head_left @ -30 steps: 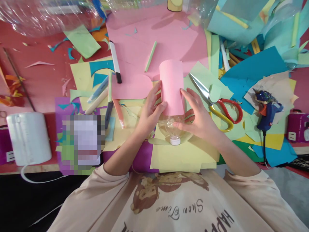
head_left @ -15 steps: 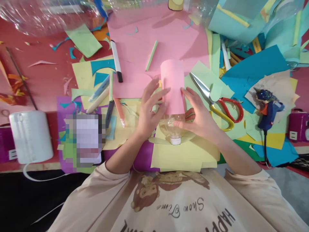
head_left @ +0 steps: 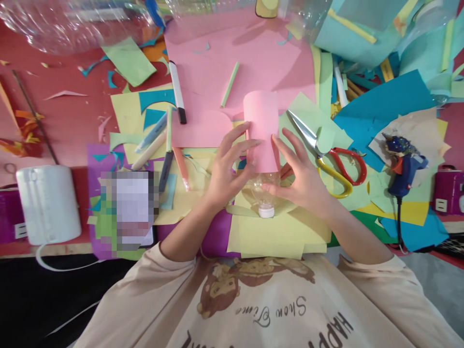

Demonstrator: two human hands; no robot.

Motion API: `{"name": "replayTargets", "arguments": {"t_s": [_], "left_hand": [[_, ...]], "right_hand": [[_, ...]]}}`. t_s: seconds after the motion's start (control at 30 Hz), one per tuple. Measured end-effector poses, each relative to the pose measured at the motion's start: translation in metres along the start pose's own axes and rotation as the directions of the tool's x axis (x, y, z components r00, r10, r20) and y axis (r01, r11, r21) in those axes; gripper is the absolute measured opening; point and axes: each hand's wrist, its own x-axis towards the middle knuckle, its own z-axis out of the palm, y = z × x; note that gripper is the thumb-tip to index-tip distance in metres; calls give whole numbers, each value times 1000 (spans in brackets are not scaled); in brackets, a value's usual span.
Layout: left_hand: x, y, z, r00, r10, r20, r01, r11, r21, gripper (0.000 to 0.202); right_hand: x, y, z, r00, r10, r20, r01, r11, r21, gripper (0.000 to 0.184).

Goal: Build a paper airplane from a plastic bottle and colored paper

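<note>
A clear plastic bottle (head_left: 264,192) lies in front of me, its white cap (head_left: 266,212) pointing towards my body. Pink paper (head_left: 261,113) is wrapped round the bottle's body, leaving the clear neck end bare. My left hand (head_left: 227,170) grips the wrapped bottle from the left, fingertips on the paper. From the other side my right hand (head_left: 302,176) holds it, with the index fingertip at the paper's right edge and the thumb by the clear shoulder. Scissors (head_left: 319,150) with red and yellow handles lie just right of my right hand.
A blue glue gun (head_left: 404,169) rests at the right. Left of my hands are markers (head_left: 177,92), a phone (head_left: 132,208) with a blurred screen and a white box-shaped device (head_left: 49,205). Pink sheet (head_left: 203,130) and coloured scraps cover the table; plastic bottles (head_left: 83,24) lie at the back.
My left fingers have shifted slightly on the pink paper, and my right index finger has lifted a little away. The wrapped bottle stays nearly in place.
</note>
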Motion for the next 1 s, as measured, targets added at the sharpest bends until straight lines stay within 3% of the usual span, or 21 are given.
{"name": "replayTargets", "arguments": {"t_s": [0.13, 0.23, 0.37, 0.43, 0.5, 0.53, 0.6, 0.63, 0.7, 0.73, 0.77, 0.87, 0.93, 1.0], "left_hand": [[0, 0, 1, 990, 139, -29, -133, 981, 141, 27], [-1, 1, 3, 972, 234, -2, -232, 965, 124, 28], [1, 3, 2, 971, 239, 22, -239, 963, 126, 25], [1, 4, 1, 972, 232, 34, -235, 961, 146, 21], [2, 5, 1, 974, 223, 40, -226, 961, 157, 20], [2, 5, 1, 976, 215, 39, -219, 963, 158, 20], [2, 5, 1, 979, 200, 34, -203, 966, 158, 21], [2, 5, 1, 980, 199, 30, -201, 967, 154, 21], [2, 5, 1, 977, 211, 16, -211, 968, 134, 22], [2, 5, 2, 976, 217, 9, -217, 969, 121, 23], [2, 5, 2, 975, 223, 3, -222, 969, 108, 24], [2, 5, 1, 976, 217, 1, -216, 972, 96, 24], [2, 5, 1, 978, 209, 7, -209, 973, 99, 24], [2, 5, 1, 979, 206, 11, -206, 974, 95, 24]], "right_hand": [[0, 2, 1, 1000, -7, -8, 7, 999, -52, 89], [2, 2, 1, 1000, -19, -16, 18, 995, -103, 88], [1, -7, -4, 1000, -1, -11, 0, 990, -143, 85], [-7, -11, -12, 995, -17, -98, 2, 987, -158, 78], [-21, -8, -26, 964, -40, -263, -5, 986, -169, 62], [-30, -1, -36, 930, -21, -366, -52, 980, -190, 50], [-51, 20, -60, 804, 53, -592, -221, 951, -215, 31], [-62, 34, -73, 712, 92, -696, -316, 927, -202, 31], [-82, 65, -99, 459, 171, -872, -543, 831, -123, 26], [-90, 78, -110, 361, 199, -911, -640, 763, -87, 22], [-96, 90, -118, 307, 268, -913, -719, 693, -38, 20], [-101, 113, -129, 305, 514, -802, -838, 544, 30, 38], [-98, 121, -127, 277, 517, -810, -839, 541, 58, 50], [-95, 127, -123, 233, 442, -866, -807, 585, 81, 53]]}}
